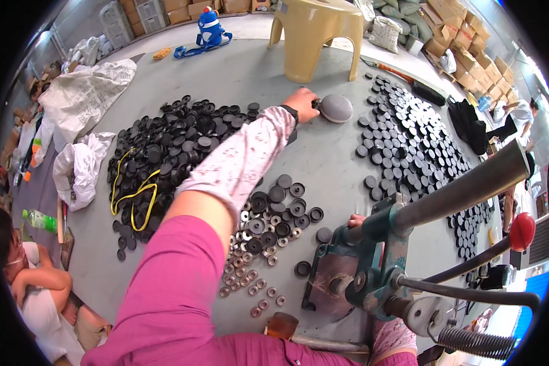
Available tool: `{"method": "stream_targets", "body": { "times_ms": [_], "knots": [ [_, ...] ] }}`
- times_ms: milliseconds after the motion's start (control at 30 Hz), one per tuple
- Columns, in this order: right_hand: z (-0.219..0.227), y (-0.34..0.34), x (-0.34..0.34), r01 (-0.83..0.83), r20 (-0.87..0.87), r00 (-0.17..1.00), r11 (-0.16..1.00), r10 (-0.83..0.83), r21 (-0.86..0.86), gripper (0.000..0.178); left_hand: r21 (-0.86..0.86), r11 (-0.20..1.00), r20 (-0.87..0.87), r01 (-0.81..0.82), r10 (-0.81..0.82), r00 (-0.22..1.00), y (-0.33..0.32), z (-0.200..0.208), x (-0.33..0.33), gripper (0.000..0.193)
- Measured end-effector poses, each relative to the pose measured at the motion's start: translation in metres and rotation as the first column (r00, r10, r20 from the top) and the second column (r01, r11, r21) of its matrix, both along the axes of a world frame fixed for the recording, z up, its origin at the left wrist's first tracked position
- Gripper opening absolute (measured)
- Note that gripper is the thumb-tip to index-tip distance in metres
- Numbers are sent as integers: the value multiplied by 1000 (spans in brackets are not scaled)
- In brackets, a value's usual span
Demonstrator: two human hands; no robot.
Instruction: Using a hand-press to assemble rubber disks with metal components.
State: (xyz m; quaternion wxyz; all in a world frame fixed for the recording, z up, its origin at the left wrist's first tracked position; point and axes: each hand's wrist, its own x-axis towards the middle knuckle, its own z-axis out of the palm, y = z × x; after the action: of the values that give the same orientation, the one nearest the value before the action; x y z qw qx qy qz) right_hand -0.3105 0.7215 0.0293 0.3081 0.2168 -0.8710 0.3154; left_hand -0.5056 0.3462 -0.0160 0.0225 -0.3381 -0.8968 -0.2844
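My left hand (301, 104) reaches far across the grey table, its fingers closed round a small dark part. Right against those fingers is a grey, dome-shaped object (337, 108); I cannot tell whether the dark part belongs to it. Only the fingertips of my right hand (355, 221) show, behind the green hand press (372, 256), whose body hides the rest. Beneath my left arm spreads a big heap of black round caps (177, 137). Closer to me lie loose black caps (277, 194) mixed with small metal rings (244, 280).
Rows of black caps (402, 131) cover the table's right side. A beige stool (314, 36) and a blue bottle (210, 29) stand at the far edge. The press's lever with a red knob (522, 232) juts right. At left sits another person (39, 280) beside white sacks (82, 165).
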Motion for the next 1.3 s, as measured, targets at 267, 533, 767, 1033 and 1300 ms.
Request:
{"method": "stream_targets", "body": {
  "times_ms": [267,533,767,1033,1300],
  "knots": [
    [-30,23,31,68,34,997,996,-69,51,28,-174,965,47,197,-192,980,12,0,84,67],
    [-49,8,108,67,96,993,993,-76,92,29,-197,826,46,529,-531,846,-57,35,294,61],
    [-66,-11,178,49,131,989,990,-66,130,29,-93,888,35,450,-449,893,-131,45,394,65],
    [18,-126,310,194,700,713,969,-34,-151,20,-37,981,188,191,-180,965,-194,53,505,58],
    [25,-250,438,53,611,781,988,-132,146,50,139,989,171,-49,25,985,-210,40,538,36]
  ]
}}
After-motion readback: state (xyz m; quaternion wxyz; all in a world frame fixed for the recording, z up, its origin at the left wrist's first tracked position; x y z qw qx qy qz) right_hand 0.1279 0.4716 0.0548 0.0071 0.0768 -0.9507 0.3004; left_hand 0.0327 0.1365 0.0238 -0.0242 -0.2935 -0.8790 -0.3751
